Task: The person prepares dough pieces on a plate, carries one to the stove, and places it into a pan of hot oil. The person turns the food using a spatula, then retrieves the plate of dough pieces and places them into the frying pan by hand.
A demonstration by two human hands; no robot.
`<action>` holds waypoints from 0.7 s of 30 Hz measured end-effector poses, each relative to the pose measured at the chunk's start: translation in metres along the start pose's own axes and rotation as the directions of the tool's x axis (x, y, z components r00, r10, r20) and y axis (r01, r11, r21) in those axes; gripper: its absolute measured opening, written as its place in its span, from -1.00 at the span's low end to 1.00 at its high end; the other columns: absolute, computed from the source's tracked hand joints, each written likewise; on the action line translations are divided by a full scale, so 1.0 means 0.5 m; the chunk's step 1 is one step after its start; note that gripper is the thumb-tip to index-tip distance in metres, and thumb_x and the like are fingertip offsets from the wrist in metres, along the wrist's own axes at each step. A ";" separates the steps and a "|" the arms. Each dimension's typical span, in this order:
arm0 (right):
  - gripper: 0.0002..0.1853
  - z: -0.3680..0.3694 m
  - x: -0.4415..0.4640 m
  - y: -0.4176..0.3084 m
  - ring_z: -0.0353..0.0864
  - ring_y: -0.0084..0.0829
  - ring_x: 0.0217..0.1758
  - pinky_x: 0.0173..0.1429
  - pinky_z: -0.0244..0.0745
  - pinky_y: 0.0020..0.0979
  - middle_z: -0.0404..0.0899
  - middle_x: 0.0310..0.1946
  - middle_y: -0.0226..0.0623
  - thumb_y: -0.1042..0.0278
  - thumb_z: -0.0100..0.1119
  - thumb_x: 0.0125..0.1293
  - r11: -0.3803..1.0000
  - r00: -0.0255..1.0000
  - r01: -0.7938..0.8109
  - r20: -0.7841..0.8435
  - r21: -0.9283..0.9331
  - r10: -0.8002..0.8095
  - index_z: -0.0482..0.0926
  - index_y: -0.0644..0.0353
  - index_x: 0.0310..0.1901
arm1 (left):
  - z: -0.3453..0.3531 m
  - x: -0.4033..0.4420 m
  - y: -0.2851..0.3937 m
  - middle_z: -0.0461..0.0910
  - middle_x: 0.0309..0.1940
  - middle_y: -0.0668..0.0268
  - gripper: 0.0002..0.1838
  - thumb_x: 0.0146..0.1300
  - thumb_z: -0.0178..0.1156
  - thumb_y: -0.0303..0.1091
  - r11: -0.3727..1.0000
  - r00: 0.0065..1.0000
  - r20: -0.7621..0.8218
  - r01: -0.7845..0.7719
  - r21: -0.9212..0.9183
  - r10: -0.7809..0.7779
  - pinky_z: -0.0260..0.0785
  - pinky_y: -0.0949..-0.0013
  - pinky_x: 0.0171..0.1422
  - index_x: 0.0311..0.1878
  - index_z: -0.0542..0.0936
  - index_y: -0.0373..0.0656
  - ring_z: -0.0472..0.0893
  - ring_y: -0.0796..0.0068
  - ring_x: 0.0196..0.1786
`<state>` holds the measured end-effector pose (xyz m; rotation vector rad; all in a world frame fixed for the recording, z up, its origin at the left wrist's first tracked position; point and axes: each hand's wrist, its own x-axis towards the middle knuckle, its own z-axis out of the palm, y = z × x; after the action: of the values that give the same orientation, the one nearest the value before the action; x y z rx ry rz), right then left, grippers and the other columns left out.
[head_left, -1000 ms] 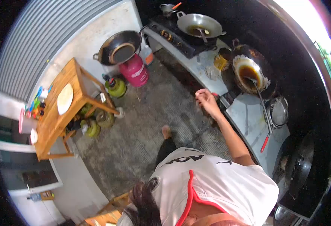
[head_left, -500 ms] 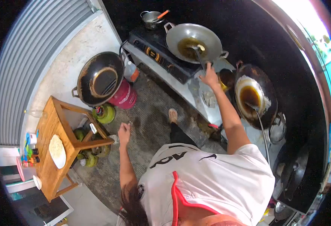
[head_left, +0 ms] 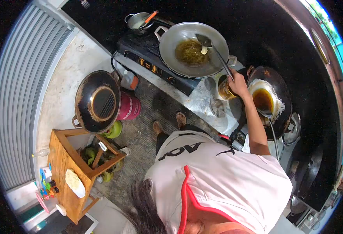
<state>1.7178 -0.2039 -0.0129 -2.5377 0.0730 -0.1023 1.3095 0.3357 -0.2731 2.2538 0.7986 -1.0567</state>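
Observation:
My right hand (head_left: 238, 83) is closed around the long handle of a wok spatula (head_left: 221, 58). The spatula's dark blade is tilted over the far right side of the oil in a grey wok (head_left: 167, 43). A small pale yellow lump (head_left: 204, 50) hangs at the blade's lower edge, by the shallow yellow oil (head_left: 189, 54). That wok rests on a black gas stove (head_left: 140, 54). Close below my right hand is a jar-like container (head_left: 227, 90) with a yellow label, partly hidden. My left hand is out of view.
At right, a dark wok (head_left: 282, 80) holds brown oil and a long-handled ladle (head_left: 275, 136). A small pot (head_left: 138, 20) stands behind the stove. Another wok (head_left: 83, 107) sits left above a pink gas cylinder (head_left: 129, 106). A wooden table (head_left: 66, 187) bears a plate of pale food (head_left: 74, 183).
The spatula blade has gone from down in the oil to the wok's far right side, and its dark face now shows. My left hand has left the view. The view has shifted.

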 end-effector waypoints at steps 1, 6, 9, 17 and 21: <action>-0.60 -0.005 -0.010 -0.008 0.52 0.08 -0.15 -0.07 0.39 -0.24 0.51 -0.33 0.19 0.41 0.02 0.15 0.997 0.998 -0.061 0.014 0.045 0.060 0.40 0.37 0.04 | -0.018 0.024 0.019 0.54 -0.55 0.16 -0.62 0.15 0.08 -0.06 1.000 1.000 -0.017 -0.024 -0.007 0.024 0.34 0.25 -0.28 -0.39 0.49 -0.26 0.54 0.23 -0.44; -0.60 0.041 -0.023 0.030 0.57 -0.16 -0.31 -0.15 0.39 -0.33 0.54 -0.42 0.05 0.32 0.00 0.20 0.991 0.989 -0.089 -0.109 0.100 0.100 0.41 0.44 0.00 | -0.185 0.170 0.203 0.56 -0.52 0.17 -0.62 0.14 0.10 -0.04 0.965 0.958 -0.228 -0.210 -0.157 0.171 0.34 0.25 -0.24 -0.37 0.52 -0.24 0.56 0.23 -0.39; -0.60 0.057 -0.032 0.033 0.53 -0.34 -0.41 -0.23 0.39 -0.38 0.54 -0.48 -0.10 0.32 0.01 0.20 0.978 0.987 -0.144 -0.054 0.149 0.153 0.41 0.47 -0.02 | -0.278 0.295 0.298 0.57 -0.51 0.17 -0.62 0.14 0.10 -0.04 0.872 0.897 -0.336 -0.389 -0.297 0.286 0.34 0.24 -0.22 -0.37 0.52 -0.25 0.57 0.22 -0.37; -0.65 0.110 -0.047 -0.025 0.21 -0.69 -0.71 -0.66 0.13 -0.57 0.30 -0.67 -0.50 0.42 -0.10 0.30 0.789 0.936 -0.344 0.122 0.509 0.330 0.32 0.41 0.08 | -0.289 0.365 0.397 0.57 -0.41 0.10 -0.68 0.19 0.04 -0.15 0.789 0.849 -0.230 -0.528 -0.314 0.476 0.34 0.23 -0.14 -0.21 0.52 -0.23 0.57 0.12 -0.26; -0.65 0.102 -0.046 -0.064 0.19 -0.69 -0.73 -0.68 0.14 -0.57 0.30 -0.69 -0.50 0.40 -0.09 0.30 0.757 0.911 -0.379 0.070 0.532 0.406 0.32 0.42 0.07 | -0.208 0.399 0.248 0.58 -0.32 0.06 -0.62 0.19 0.00 -0.08 0.664 0.798 0.143 -0.573 0.480 0.585 0.36 0.14 -0.07 -0.06 0.52 -0.11 0.56 0.07 -0.21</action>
<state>1.7006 -0.1472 -0.0381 -1.9055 0.5259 -0.0122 1.5513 0.3764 -0.3498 2.6685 -0.2688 -0.9811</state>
